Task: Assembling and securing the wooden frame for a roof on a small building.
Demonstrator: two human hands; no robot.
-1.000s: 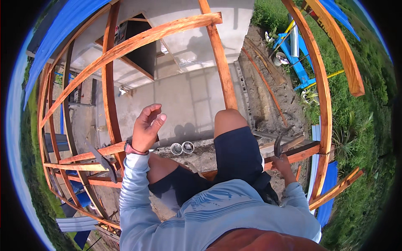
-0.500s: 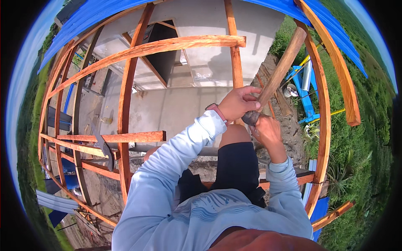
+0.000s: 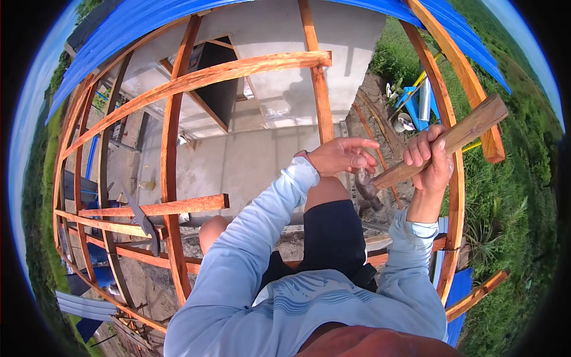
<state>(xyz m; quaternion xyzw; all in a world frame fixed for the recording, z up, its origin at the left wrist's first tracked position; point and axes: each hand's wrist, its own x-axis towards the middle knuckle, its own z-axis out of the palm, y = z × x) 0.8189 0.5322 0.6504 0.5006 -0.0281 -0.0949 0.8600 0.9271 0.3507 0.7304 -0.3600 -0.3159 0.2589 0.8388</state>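
Observation:
A hammer [image 3: 476,124] with a thick wooden handle and a dark metal head lies slantwise in front of me, its head [image 3: 367,189] down and to the left. Wrapped round the middle of the handle is my right hand [image 3: 429,156]. Beside the head is my left hand [image 3: 340,157], index finger stretched out and thumb apart; whether its fingertips touch the metal is hard to tell. Nothing shows clearly between those fingers. My bare knee [image 3: 327,189] is just below it.
Timber beams [image 3: 196,74] frame the space around me, with blue roofing sheet [image 3: 178,21] along the top. A handsaw [image 3: 143,219] rests against beams at left. Far below are a concrete floor [image 3: 238,160], a white bucket [image 3: 404,122] and grass [image 3: 493,238].
My right hand has shifted from the hammer head up onto the handle. The handle has tipped rightward and lower. My left hand has let go of the hammer, its fingers now spread.

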